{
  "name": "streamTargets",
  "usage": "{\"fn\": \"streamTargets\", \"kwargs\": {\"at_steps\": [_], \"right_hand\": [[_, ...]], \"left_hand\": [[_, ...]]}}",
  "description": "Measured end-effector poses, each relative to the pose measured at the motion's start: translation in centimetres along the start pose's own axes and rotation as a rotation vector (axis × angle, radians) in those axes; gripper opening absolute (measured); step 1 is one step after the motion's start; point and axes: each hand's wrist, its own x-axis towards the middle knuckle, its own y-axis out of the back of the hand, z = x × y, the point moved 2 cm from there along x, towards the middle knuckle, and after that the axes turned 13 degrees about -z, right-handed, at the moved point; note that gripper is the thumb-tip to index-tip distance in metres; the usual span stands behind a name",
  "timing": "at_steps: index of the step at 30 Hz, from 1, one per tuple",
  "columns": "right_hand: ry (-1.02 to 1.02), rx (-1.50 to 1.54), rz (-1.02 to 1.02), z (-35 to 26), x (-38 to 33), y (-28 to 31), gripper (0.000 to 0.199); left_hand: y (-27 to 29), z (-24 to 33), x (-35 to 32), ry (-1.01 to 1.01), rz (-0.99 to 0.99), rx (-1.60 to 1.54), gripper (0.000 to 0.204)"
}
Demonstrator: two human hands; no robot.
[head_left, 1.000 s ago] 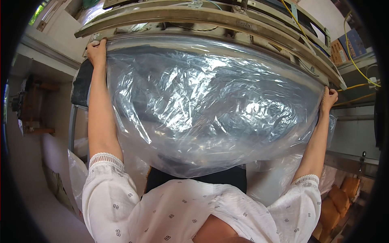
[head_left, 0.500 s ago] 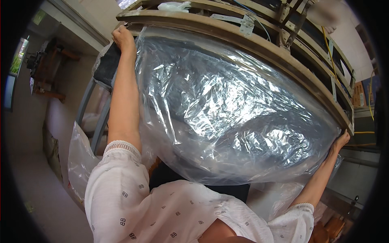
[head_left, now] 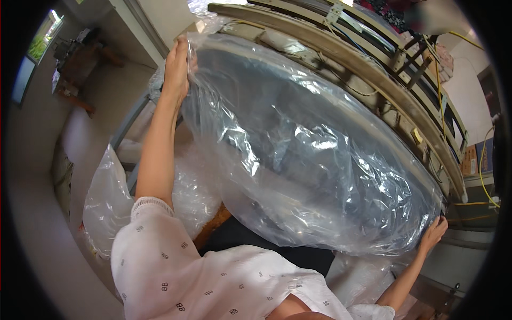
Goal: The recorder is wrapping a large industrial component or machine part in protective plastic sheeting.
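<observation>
A wide sheet or bag of clear, crinkled plastic film (head_left: 309,154) spans the space in front of me, its far edge pulled fairly taut. At its far-left corner my left hand (head_left: 177,69) is closed on the film, thumb side hidden partly behind the plastic. Over at the right end, my right hand (head_left: 435,233) pinches the film's other corner. Beyond the film runs a long wooden bar (head_left: 320,38) of a bench-like frame, with cables and a ledge showing between bar and film. A dark surface shows through the plastic.
More clear plastic (head_left: 109,200) hangs at the left by a grey metal leg (head_left: 140,114). Yellow cables (head_left: 438,80) hang at the far right near cardboard boxes (head_left: 469,161). A small wooden stand (head_left: 80,69) holding a machine is at the far left.
The film's far edge has come away from the wooden bar toward me, uncovering the ledge and cables. My right hand has moved nearer to me. The whole view has also shifted.
</observation>
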Motion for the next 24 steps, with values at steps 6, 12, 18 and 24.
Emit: {"fn": "streamTargets", "kwargs": {"at_steps": [6, 12, 18, 24], "right_hand": [[-0.032, 0.006, -0.041, 1.5, -2.4, -1.0, 0.04], [-0.086, 0.012, -0.113, 3.0, -1.8, -1.7, 0.044], [-0.006, 0.141, -0.317, -3.8, -1.9, 0.2, 0.043], [0.311, -0.02, -0.351, -11.7, -6.3, 1.0, 0.051]], "left_hand": [[1.4, 3.0, -4.1, -0.019, -0.229, -0.035, 0.01], [3.5, 3.2, -5.2, 0.045, -0.203, -0.162, 0.009], [11.5, -0.8, -0.5, 0.045, -0.092, 0.219, 0.029], [18.7, 2.1, 11.9, 0.243, 0.217, 1.485, 0.04]]}}
